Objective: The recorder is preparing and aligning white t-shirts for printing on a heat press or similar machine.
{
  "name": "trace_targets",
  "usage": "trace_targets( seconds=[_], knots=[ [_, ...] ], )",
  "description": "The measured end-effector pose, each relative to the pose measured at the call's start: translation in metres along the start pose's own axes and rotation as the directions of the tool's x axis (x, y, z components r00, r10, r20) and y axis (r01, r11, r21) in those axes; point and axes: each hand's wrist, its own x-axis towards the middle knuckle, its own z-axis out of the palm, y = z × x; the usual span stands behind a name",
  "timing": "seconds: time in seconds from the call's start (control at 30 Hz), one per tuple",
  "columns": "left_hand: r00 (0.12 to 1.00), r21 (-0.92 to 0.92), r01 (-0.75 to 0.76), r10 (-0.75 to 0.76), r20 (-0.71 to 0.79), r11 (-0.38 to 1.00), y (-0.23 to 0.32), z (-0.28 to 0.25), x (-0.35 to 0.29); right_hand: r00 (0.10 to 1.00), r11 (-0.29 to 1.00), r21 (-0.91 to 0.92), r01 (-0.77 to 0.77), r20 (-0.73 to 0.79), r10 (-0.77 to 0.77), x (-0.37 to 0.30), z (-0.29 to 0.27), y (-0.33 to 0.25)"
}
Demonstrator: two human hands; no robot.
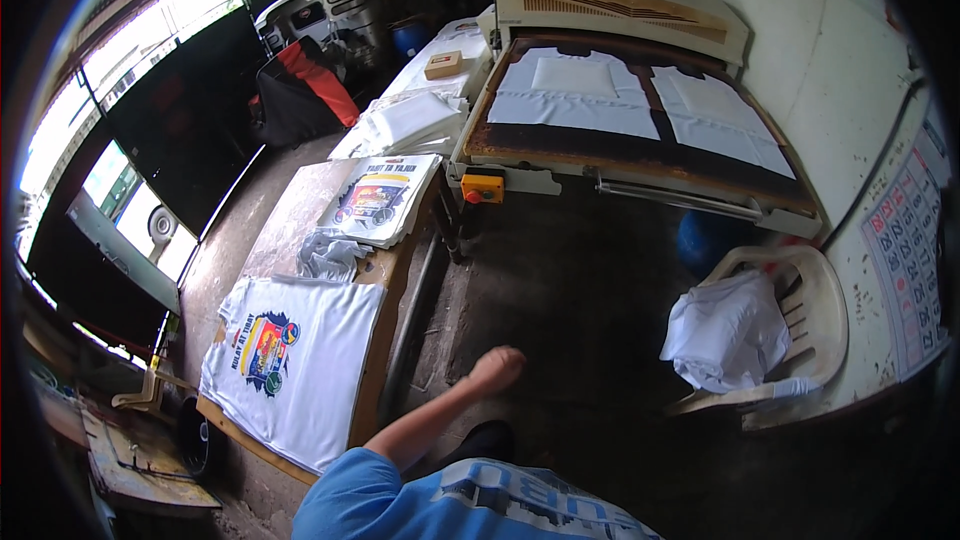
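My left hand [497, 370] is out in front of my body above the dark floor, its fingers curled closed. Nothing shows in it. It touches neither the table nor the machine. To its left, a white printed T-shirt [325, 340] lies spread on the wooden table [290, 210]. Behind that shirt are a crumpled grey-white cloth [333, 255] and a stack of printed white shirts [378, 202]. My right hand is out of view.
A flat-bed machine [610, 152] ahead carries white shirts [570, 88], with an orange switch box [482, 188] at its corner. Right stands a plastic chair [822, 315] holding white cloth [725, 330]. Folded white cloths [405, 125] and a small brown box [443, 65] are beyond the table.
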Motion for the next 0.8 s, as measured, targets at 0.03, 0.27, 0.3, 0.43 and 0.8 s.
trace_targets(
  seconds=[0.03,0.27,0.3,0.43,0.8],
  knots=[
    [0.997,-0.024,0.023,-0.024,-0.069,0.999,-0.008,-0.022,0.023,0.992,0.994,-0.091,0.059,0.12,-0.048,-0.008,-0.016,0.015],
    [0.843,0.119,0.143,-0.058,-0.534,0.982,-0.097,-0.148,0.222,0.763,0.747,0.216,-0.629,0.358,0.538,0.058,-0.291,-0.072],
    [0.831,0.152,0.207,-0.092,-0.548,0.966,-0.118,-0.164,0.252,0.755,0.738,0.216,-0.639,0.36,0.548,0.066,-0.302,-0.076],
    [0.738,0.064,0.394,-0.274,-0.617,0.917,-0.163,-0.198,0.377,0.742,0.662,0.346,-0.665,0.21,0.636,0.119,-0.373,-0.095],
    [0.784,0.399,0.58,-0.354,-0.51,0.71,-0.241,-0.175,0.558,0.792,0.598,0.709,-0.374,-0.091,0.603,0.177,-0.482,-0.154]
  ],
)
